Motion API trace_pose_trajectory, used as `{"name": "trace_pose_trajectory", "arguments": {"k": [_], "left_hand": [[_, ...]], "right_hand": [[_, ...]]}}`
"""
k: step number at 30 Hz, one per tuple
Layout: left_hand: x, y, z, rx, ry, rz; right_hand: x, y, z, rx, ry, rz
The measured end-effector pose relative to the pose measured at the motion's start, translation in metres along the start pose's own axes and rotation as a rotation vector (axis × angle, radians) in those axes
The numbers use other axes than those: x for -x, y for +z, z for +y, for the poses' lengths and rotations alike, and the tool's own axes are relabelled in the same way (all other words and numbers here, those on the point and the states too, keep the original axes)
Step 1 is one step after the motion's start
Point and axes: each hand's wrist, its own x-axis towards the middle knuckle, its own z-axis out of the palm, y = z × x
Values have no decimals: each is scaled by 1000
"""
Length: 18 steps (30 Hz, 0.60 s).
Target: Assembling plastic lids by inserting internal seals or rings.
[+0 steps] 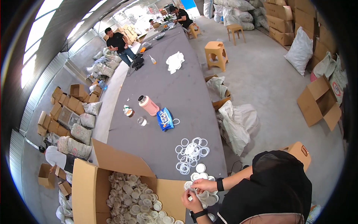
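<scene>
My left hand (192, 203) and my right hand (204, 185) meet at the near end of the grey table, fingertips close together. Both are closed in a pinch; whatever sits between the fingers is too small to make out. A white round lid (187, 186) shows right at the fingertips. Around and beneath the hands lies a loose heap of white plastic lids (211, 201), partly hidden by them. Just beyond, a pile of thin white rings (191, 150) is spread on the table. To the left, an open cardboard box (84, 190) holds many more white lids (130, 194).
Farther up the table (164, 89) stand a pink bottle (148, 105), a blue packet (165, 119), a small jar (128, 111) and a white cloth (175, 62). White sacks (238, 125) lean at its right edge. Stools (216, 54) and cartons (319, 102) stand on the floor. Several people work nearby.
</scene>
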Motion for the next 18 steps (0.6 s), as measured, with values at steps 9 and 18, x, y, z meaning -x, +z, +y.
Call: {"name": "trace_pose_trajectory", "arguments": {"k": [9, 18], "left_hand": [[40, -50, 9, -60, 68, 86], [67, -93, 16, -91, 28, 140]], "right_hand": [[29, 55, 30, -111, -42, -62], [42, 90, 57, -54, -195, -153]]}}
